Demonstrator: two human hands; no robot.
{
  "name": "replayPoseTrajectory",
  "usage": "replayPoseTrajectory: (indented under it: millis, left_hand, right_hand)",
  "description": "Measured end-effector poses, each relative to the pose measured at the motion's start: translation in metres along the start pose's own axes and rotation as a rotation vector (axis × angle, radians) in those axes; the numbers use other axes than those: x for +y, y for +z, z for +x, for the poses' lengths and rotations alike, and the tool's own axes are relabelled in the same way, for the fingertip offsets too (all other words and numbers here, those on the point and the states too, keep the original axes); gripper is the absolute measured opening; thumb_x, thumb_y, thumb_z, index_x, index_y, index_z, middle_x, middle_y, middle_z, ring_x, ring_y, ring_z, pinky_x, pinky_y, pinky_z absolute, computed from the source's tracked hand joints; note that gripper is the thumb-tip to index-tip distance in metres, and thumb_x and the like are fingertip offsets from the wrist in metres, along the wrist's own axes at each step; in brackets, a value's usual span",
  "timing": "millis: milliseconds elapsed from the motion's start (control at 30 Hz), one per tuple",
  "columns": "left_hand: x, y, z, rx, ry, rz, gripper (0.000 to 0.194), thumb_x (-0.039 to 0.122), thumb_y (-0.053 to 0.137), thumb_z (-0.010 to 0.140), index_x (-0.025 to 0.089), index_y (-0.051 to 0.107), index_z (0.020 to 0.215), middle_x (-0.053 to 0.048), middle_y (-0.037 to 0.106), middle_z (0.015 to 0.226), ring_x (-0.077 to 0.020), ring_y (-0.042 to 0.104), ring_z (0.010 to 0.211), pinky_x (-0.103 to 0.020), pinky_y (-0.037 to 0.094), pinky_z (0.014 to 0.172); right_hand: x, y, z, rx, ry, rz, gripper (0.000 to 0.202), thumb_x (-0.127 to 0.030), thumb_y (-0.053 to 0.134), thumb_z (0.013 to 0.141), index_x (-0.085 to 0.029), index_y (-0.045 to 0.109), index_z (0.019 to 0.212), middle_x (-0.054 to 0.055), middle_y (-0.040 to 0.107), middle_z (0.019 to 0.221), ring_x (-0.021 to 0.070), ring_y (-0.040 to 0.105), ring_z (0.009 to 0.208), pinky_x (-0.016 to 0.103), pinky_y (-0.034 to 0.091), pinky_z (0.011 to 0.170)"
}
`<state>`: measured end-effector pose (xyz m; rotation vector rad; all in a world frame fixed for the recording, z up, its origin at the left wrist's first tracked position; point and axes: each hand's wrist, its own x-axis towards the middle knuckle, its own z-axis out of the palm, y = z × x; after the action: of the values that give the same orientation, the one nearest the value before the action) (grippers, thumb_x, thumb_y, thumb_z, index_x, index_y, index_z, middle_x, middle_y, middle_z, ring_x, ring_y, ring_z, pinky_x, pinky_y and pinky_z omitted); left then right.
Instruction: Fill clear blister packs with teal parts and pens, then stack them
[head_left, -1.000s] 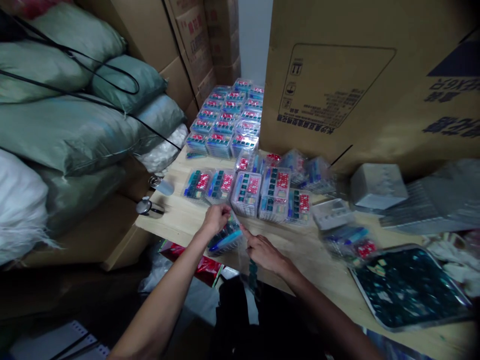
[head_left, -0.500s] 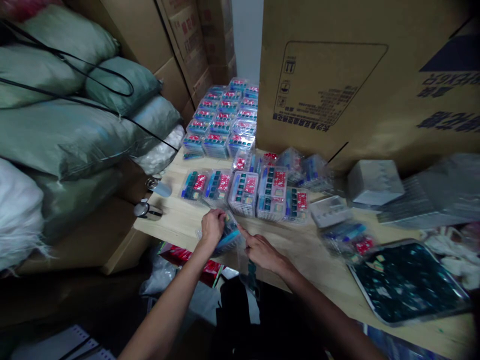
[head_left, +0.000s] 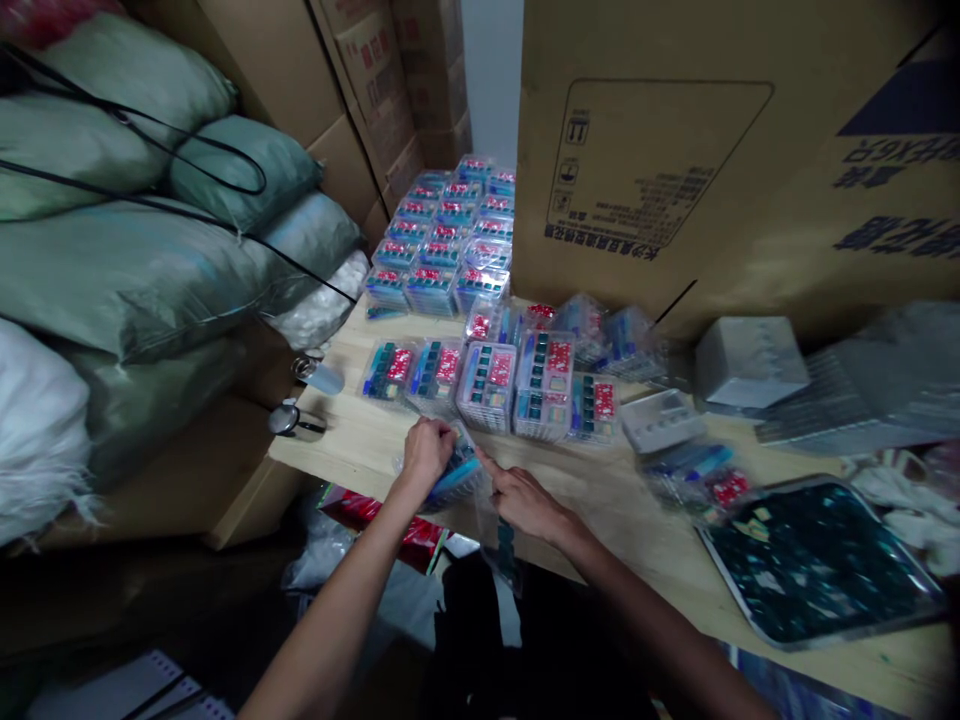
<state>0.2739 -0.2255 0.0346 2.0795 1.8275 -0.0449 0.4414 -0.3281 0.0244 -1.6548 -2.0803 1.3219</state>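
A big cardboard box (head_left: 735,160) is standing on the far side of the wooden table (head_left: 600,490), filling most of the upper right of the view. Left of the table, green and white sacks (head_left: 142,260) are lying piled against more stacked cartons (head_left: 375,90). On the table's right end a dark tray (head_left: 821,565) full of small teal pieces is sitting near the front edge, and behind it, toward the big box, grey plastic trays (head_left: 750,360) are resting. At the table's far left corner, clear packs with red labels are standing in neat stacked rows (head_left: 450,235); nearer the middle of the table, more of the same packs (head_left: 517,385) are lying loose, side by side.

At the table's front edge, just in front of those loose packs, both hands are working on one small clear bag (head_left: 456,475) holding blue and teal items. The left hand (head_left: 426,455) is curling over the bag's top, its fingers closed down on it. The right hand (head_left: 525,503) is lying just right of the bag, with its index finger stretched out and touching the bag's edge and its other fingers folded loosely; whether it is actually pinching the plastic cannot be told. A thin strip of clear film (head_left: 504,545) is hanging over the table's edge below the right hand.
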Motion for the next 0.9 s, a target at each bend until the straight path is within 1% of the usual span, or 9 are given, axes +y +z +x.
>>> replayPoseTrajectory:
  millis: [67,200,300,367,433,567,667,800,900]
  left_hand:
    - [0.003,0.001,-0.001,-0.007,-0.020,0.023,0.023,0.028,0.059,0.086,0.016,0.077,0.094,-0.012,0.071,0.097,-0.0226,0.067,0.088,-0.028,0.046,0.077]
    - [0.009,0.004,-0.003,0.014,-0.008,0.029,0.022,0.021,0.055,0.085,0.016,0.074,0.094,-0.014,0.071,0.098,-0.0245,0.068,0.090,-0.029,0.046,0.077]
    - [0.008,0.005,0.000,0.022,-0.074,-0.098,0.023,0.019,0.060,0.081,0.015,0.073,0.099,-0.013,0.073,0.093,-0.0247,0.068,0.089,-0.029,0.047,0.076]
    - [0.003,0.003,0.005,0.006,-0.165,-0.240,0.029,0.020,0.068,0.075,0.014,0.072,0.103,-0.012,0.074,0.088,-0.0237,0.069,0.085,-0.028,0.047,0.073]
    - [-0.005,-0.001,0.010,-0.009,-0.219,-0.343,0.033,0.021,0.073,0.070,0.013,0.073,0.103,-0.010,0.075,0.085,-0.0224,0.069,0.079,-0.027,0.048,0.070]
    - [-0.023,-0.011,0.015,-0.033,-0.231,-0.469,0.023,0.021,0.070,0.069,0.014,0.076,0.089,-0.006,0.074,0.074,-0.0202,0.069,0.070,-0.026,0.049,0.064]
    - [-0.027,-0.018,0.014,-0.062,-0.244,-0.599,0.025,0.022,0.068,0.070,0.012,0.076,0.091,-0.004,0.073,0.070,-0.0178,0.067,0.063,-0.025,0.050,0.059]
    - [-0.019,-0.017,0.011,-0.129,-0.211,-0.794,0.029,0.020,0.067,0.069,0.010,0.074,0.095,-0.005,0.073,0.073,-0.0158,0.065,0.059,-0.025,0.051,0.056]
    - [-0.008,-0.011,0.010,-0.134,-0.183,-0.866,0.032,0.016,0.066,0.069,0.011,0.073,0.099,-0.005,0.074,0.080,-0.0150,0.066,0.064,-0.024,0.052,0.060]
  right_hand:
    - [0.000,0.001,0.000,-0.007,0.015,0.000,0.079,-0.015,0.046,0.074,-0.006,0.032,0.152,0.010,0.076,0.092,0.0176,0.066,0.077,0.024,0.044,0.076]
    - [0.000,0.000,0.000,-0.001,0.010,0.001,0.078,-0.014,0.045,0.074,-0.005,0.033,0.151,0.013,0.076,0.100,0.0182,0.067,0.081,0.025,0.045,0.077]
    - [-0.001,-0.002,-0.001,-0.012,0.006,0.003,0.078,-0.014,0.046,0.074,-0.004,0.034,0.151,0.014,0.075,0.101,0.0185,0.067,0.079,0.025,0.045,0.077]
    - [-0.002,-0.003,-0.001,-0.014,0.005,0.008,0.078,-0.015,0.046,0.076,-0.004,0.031,0.152,0.013,0.076,0.097,0.0187,0.067,0.079,0.026,0.045,0.077]
    - [-0.001,-0.004,-0.002,-0.007,0.009,0.018,0.078,-0.015,0.046,0.078,-0.006,0.029,0.153,0.010,0.076,0.092,0.0191,0.066,0.080,0.026,0.045,0.077]
    - [0.003,-0.002,-0.003,0.017,-0.001,0.036,0.079,-0.015,0.047,0.078,-0.011,0.028,0.154,0.008,0.076,0.096,0.0188,0.066,0.082,0.025,0.045,0.079]
    - [0.005,0.001,-0.002,0.014,-0.018,0.028,0.079,-0.014,0.047,0.078,-0.010,0.028,0.154,0.009,0.076,0.100,0.0183,0.067,0.083,0.025,0.045,0.080]
    - [0.004,0.001,-0.001,0.018,-0.016,0.022,0.081,-0.014,0.048,0.077,-0.010,0.026,0.155,0.010,0.076,0.103,0.0185,0.068,0.084,0.024,0.045,0.081]
    - [0.000,-0.002,-0.003,0.020,0.001,0.000,0.081,-0.013,0.047,0.076,-0.011,0.026,0.155,0.010,0.076,0.101,0.0192,0.068,0.087,0.025,0.045,0.083]
